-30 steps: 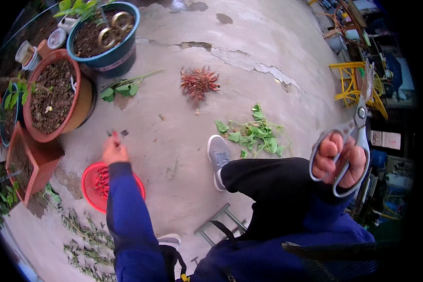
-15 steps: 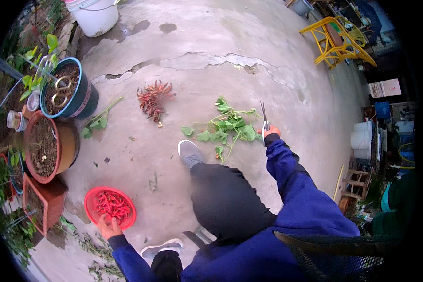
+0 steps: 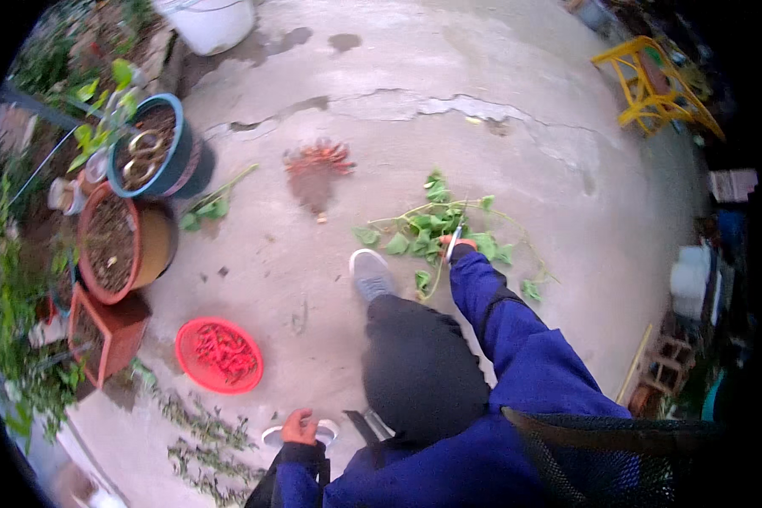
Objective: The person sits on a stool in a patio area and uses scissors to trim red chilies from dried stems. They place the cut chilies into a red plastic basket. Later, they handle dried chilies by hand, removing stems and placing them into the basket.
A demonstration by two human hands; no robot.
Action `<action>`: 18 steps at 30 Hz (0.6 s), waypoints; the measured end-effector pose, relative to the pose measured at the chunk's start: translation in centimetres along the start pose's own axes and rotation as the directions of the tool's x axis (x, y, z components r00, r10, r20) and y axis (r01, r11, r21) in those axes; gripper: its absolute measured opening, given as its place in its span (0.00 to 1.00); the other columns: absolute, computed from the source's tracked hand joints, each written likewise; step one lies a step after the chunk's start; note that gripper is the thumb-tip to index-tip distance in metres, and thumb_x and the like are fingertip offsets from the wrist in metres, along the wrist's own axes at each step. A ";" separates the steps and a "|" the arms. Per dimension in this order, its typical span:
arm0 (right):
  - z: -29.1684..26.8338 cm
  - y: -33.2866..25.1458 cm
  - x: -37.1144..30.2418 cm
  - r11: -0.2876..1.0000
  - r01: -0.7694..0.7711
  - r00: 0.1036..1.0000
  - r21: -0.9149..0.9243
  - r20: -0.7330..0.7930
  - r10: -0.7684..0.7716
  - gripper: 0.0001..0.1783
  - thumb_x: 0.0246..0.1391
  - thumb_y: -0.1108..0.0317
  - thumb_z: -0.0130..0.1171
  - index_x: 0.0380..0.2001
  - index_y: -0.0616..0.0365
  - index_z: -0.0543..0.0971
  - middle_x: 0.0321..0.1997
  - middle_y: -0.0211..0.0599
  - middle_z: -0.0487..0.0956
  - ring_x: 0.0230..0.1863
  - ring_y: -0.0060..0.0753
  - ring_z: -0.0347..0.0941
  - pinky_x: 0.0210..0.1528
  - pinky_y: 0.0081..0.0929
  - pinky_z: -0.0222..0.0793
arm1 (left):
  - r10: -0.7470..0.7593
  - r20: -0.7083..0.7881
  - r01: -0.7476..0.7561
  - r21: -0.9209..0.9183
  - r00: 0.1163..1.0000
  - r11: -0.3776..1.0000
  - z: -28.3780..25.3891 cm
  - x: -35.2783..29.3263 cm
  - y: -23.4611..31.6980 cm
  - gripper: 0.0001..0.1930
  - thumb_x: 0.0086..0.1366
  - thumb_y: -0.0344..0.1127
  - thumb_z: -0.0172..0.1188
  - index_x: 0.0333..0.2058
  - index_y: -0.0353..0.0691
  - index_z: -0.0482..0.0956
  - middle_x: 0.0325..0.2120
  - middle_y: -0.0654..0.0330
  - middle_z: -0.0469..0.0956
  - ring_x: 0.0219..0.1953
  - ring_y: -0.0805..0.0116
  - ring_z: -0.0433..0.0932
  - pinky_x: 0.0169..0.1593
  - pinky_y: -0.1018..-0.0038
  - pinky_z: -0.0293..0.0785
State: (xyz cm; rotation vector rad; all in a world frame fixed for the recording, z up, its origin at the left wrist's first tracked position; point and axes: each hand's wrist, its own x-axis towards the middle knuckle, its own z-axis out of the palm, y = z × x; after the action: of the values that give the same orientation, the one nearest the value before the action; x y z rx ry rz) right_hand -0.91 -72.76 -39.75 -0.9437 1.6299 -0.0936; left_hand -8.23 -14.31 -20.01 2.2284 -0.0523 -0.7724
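Note:
My right hand (image 3: 458, 245) is closed around a pair of scissors (image 3: 456, 232), whose blades point away from me over a heap of green leafy vines (image 3: 428, 222). Some of the leaves lie right beside that hand. Near my left shoe, my left hand (image 3: 299, 427) is raised with nothing visible in it, its fingers loosely apart. A red plastic basket (image 3: 184, 359) stands to the left of this hand, not touched, with bright red chillies (image 3: 224, 351) inside. Farther ahead on the concrete lies a pile of darker red chillies (image 3: 317, 161), blurred here.
Along the left side stand a blue pot (image 3: 186, 161), a round brown pot (image 3: 157, 245) and a square terracotta planter (image 3: 124, 339). Wilted plants (image 3: 207, 453) lie at lower left. A white bucket (image 3: 216, 25) and a yellow chair (image 3: 643, 89) are farther off. The concrete is cracked.
My left hand has let go of the red basket's rim and moved right, toward my shoe. My right hand has brought the scissors left, over the vines. The whole view has shifted.

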 end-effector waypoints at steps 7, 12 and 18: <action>4.9 -6.4 -3.9 0.980 0.090 0.838 0.178 0.518 -0.171 0.11 0.44 0.65 0.60 0.24 0.58 0.70 0.18 0.36 0.71 0.15 0.31 0.66 0.16 0.31 0.64 | -0.832 0.220 0.580 -0.802 0.509 0.143 -2.3 1.9 -12.4 0.27 0.63 0.47 0.48 0.58 0.48 0.55 0.51 0.49 0.66 0.45 0.48 0.72 0.42 0.49 0.69; 0.7 -11.8 -6.8 0.954 0.118 0.800 0.275 0.544 -0.255 0.12 0.42 0.64 0.63 0.25 0.57 0.71 0.17 0.35 0.68 0.14 0.30 0.64 0.15 0.32 0.63 | -0.868 0.201 0.410 -0.912 0.454 0.003 -4.5 3.6 -17.2 0.29 0.64 0.51 0.44 0.61 0.50 0.52 0.54 0.53 0.63 0.49 0.47 0.69 0.47 0.48 0.66; -6.5 -12.1 -8.6 0.931 0.258 0.873 0.259 0.351 -0.339 0.12 0.43 0.62 0.63 0.28 0.50 0.69 0.20 0.31 0.66 0.16 0.29 0.62 0.14 0.29 0.58 | -0.734 0.245 0.202 -0.968 0.633 -0.149 -4.6 8.0 -21.3 0.29 0.64 0.54 0.43 0.61 0.53 0.52 0.62 0.56 0.50 0.63 0.51 0.52 0.53 0.48 0.61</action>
State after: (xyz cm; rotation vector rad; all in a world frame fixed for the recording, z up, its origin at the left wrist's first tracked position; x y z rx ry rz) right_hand -0.33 -78.23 -24.53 -0.9783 1.0736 -0.2651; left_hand -3.35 1.61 -36.11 0.8007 1.3206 -0.3750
